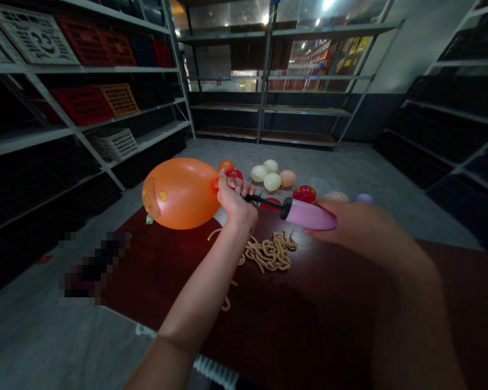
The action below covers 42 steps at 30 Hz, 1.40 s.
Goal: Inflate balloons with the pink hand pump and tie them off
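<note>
Along the left and back walls stand tall metal shelves (305,111), the left ones holding plastic crates (81,105). Closer in, a dark reddish table (333,303) spreads beneath both forearms, which puts its small things within easy reach. Over its left part a plump orange balloon (183,189) is held sideways, its neck toward the person's left hand (239,199). That hand's grip is clamped around the neck, probably to stop air slipping out; the fingers hide the join itself. A pink pump (309,215) slants slightly down to the right, its black rod (273,203) running to the left hand. The right hand (355,216) has its grip closed round the pump's outer end, thumb above, most likely to keep the pump in line with the rod. Beyond the far edge sit smaller balloons (272,182), seemingly on the floor (335,162), perhaps to be out of the hands' way. Thinnest of all, tan strips (273,254) lie heaped on the table, apparently limp balloons gathered within reach.
</note>
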Motion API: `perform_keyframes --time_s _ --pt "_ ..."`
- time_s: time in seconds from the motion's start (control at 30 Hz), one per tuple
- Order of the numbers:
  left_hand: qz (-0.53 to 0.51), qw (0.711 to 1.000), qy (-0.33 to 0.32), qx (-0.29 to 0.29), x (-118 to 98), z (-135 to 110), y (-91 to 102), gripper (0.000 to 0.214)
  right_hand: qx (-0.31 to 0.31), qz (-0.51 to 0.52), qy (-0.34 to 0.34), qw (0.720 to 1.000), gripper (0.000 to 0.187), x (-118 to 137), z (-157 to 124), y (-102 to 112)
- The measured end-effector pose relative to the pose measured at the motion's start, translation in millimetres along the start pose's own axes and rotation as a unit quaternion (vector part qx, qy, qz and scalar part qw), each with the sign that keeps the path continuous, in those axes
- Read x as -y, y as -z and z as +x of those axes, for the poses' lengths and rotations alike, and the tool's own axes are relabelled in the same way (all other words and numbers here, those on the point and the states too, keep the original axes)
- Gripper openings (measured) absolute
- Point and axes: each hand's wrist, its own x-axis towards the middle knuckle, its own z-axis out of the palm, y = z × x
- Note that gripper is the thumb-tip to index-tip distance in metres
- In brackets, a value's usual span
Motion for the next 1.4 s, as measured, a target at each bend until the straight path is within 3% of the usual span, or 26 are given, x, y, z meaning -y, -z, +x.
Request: perform_keyframes --time_s 0.13,0.27,0.4,0.63,0.83,0.97,1.07,1.27,1.4 --pt "0.029 0.999 0.036 0.022 12.0 -15.2 -2.9 0.049 0.052 -0.051 -0.019 0.997 0.032 24.1 5.3 -0.9" --pt "0.058 0.997 0.039 0.027 9.5 -15.8 -5.3 0.051 0.021 -0.074 -0.006 0.997 0.037 37.2 6.8 -5.8" --pt "0.066 0.997 0.027 0.029 -2.1 -6.6 -5.8 0.051 0.004 -0.030 0.028 0.999 0.038 37.9 11.0 -12.6" --pt "0.043 0.998 0.037 0.039 -7.4 2.9 -4.4 0.048 0.059 0.050 0.005 0.997 0.046 20.8 15.7 -11.8" --pt "0.025 0.998 0.025 0.047 -21.6 12.9 -2.7 0.047 0.145 0.155 -0.020 0.977 0.038 -16.8 4.6 -8.3" --pt "0.016 0.999 0.015 0.041 -34.9 18.4 -2.9 0.046 0.148 0.169 -0.036 0.974 0.038 -43.8 -8.5 -9.8" --pt "0.020 0.999 -0.001 0.025 -37.3 20.6 -2.2 0.045 0.146 0.178 -0.031 0.973 0.039 -50.5 -13.2 -7.7" --pt "0.031 0.999 -0.019 -0.003 -17.7 17.7 1.7 0.046 0.071 0.066 -0.089 0.991 0.045 -40.5 -14.7 8.1" --pt "0.018 1.000 -0.009 -0.013 -7.3 11.2 1.5 0.046 0.050 0.025 -0.077 0.995 0.040 -24.7 -12.0 14.1"
